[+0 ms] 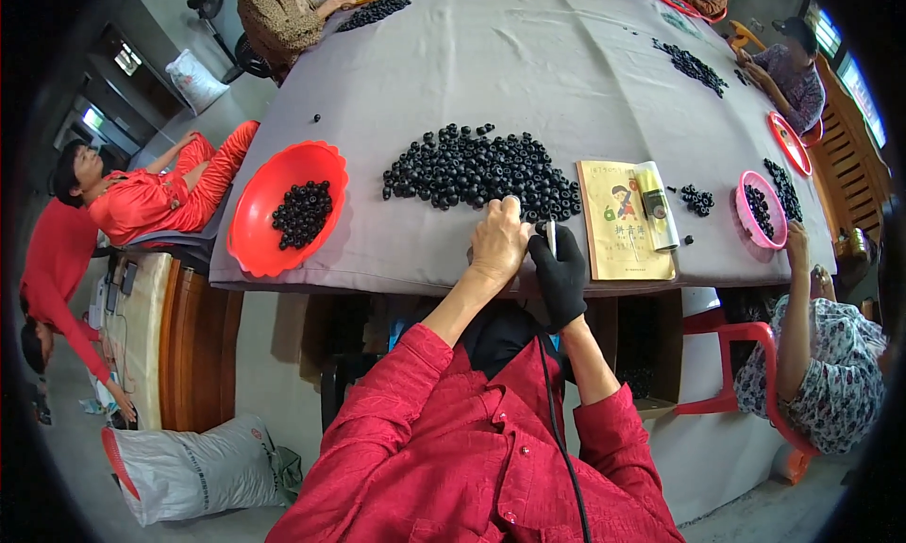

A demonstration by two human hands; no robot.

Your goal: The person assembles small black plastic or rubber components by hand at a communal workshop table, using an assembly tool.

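Observation:
A wide pile of small black ring-shaped pieces (472, 170) lies on the grey-covered table in front of me. At its near edge my bare left hand (500, 239) is closed, fingertips pinched together; what they hold is hidden. My right hand (560, 279), in a black glove, is close beside it, just to the right. Its fingers are wrapped around a slim pale tool (551, 233) that points up; its exact kind is too small to make out. To the left stands a red scalloped plastic bowl (247, 217) with a heap of the same black pieces inside.
A yellow booklet (618, 246) with a clear-and-yellow packet (656, 208) on it lies to the right. Further right is a pink basket (746, 224) of black pieces. Other people sit around the table. A white sack (208, 472) rests on the floor, lower left.

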